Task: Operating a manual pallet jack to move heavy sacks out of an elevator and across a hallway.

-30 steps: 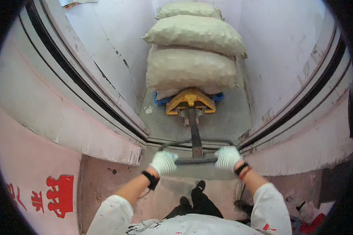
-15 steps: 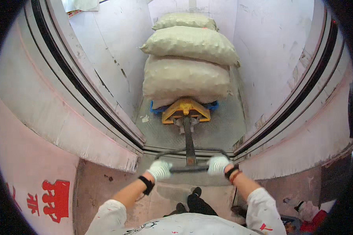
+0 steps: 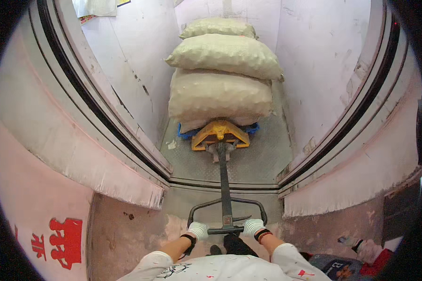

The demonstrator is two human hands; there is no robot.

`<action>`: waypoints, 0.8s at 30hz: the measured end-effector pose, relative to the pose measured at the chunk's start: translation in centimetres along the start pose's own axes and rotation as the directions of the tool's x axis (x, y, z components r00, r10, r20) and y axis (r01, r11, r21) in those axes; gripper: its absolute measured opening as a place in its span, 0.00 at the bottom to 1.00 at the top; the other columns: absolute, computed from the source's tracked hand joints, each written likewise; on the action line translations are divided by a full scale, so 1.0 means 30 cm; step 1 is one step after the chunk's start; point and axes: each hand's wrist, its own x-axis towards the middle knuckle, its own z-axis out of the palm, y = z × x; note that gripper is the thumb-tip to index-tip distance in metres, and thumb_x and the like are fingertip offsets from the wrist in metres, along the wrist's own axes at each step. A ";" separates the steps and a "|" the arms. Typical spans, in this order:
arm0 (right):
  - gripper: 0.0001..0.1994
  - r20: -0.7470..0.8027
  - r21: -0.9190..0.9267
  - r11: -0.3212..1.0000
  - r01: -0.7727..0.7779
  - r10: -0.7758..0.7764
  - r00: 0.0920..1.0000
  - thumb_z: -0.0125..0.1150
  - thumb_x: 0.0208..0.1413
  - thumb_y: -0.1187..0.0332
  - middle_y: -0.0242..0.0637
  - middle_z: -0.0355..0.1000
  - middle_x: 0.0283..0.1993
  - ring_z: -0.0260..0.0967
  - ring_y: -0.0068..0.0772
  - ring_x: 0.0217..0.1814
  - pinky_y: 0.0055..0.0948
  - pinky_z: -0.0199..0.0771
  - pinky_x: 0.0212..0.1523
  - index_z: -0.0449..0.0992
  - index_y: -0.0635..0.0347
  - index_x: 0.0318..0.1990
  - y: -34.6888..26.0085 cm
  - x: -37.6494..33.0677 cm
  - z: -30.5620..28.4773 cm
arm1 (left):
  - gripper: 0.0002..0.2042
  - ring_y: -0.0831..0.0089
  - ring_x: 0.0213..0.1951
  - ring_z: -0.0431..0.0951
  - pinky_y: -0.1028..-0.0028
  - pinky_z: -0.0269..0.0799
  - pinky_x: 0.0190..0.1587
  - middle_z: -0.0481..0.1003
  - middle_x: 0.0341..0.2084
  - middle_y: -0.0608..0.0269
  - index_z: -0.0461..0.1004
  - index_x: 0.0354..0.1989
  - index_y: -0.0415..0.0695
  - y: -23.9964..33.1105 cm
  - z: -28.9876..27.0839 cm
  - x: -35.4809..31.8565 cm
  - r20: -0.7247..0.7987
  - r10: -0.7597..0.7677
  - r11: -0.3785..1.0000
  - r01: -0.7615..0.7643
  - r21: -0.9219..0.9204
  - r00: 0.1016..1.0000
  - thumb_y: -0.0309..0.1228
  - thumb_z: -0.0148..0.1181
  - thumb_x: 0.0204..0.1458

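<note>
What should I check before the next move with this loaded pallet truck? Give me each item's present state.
1. Left hand gripping the handle: ok.
2. Right hand gripping it too: ok.
3. Left shoe away from the yellow frame: ok.
4. Floor beside that frame free of litter: not ok, a pale scrap lies to its left.
5. Forks fully under the blue base: cannot tell, hidden beneath the sacks.

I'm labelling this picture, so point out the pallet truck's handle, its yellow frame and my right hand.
Black handle (image 3: 225,196), head view: on the middle of its straight shaft.
Yellow frame (image 3: 220,128), head view: on its upper centre.
Right hand (image 3: 253,227), head view: on its gloved back.
</note>
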 end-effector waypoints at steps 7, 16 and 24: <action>0.13 -0.485 -0.261 0.941 0.215 -0.320 0.813 0.62 0.46 0.57 0.50 0.82 0.31 0.82 0.53 0.33 0.51 0.81 0.36 0.87 0.56 0.29 0.101 -0.021 -0.389 | 0.15 0.47 0.39 0.85 0.51 0.81 0.42 0.84 0.35 0.46 0.84 0.41 0.45 -0.144 -0.365 -0.109 -0.498 0.051 0.997 -0.011 0.082 0.866 0.37 0.59 0.50; 0.15 -0.463 -0.043 0.972 0.232 -0.225 0.857 0.59 0.44 0.61 0.53 0.82 0.35 0.81 0.57 0.39 0.48 0.82 0.42 0.87 0.59 0.34 -0.019 -0.079 -0.563 | 0.17 0.52 0.44 0.85 0.55 0.80 0.48 0.85 0.39 0.51 0.84 0.44 0.49 -0.232 -0.495 -0.144 -0.403 -0.018 0.999 0.028 0.019 0.915 0.43 0.65 0.49; 0.17 -0.023 0.050 0.992 0.114 -0.113 0.993 0.59 0.51 0.62 0.52 0.83 0.43 0.83 0.52 0.49 0.49 0.83 0.47 0.88 0.58 0.43 -0.086 0.020 0.101 | 0.15 0.50 0.48 0.85 0.53 0.79 0.50 0.85 0.44 0.48 0.86 0.45 0.47 -0.038 0.149 0.047 -0.017 -0.036 0.999 0.035 -0.021 0.999 0.37 0.54 0.59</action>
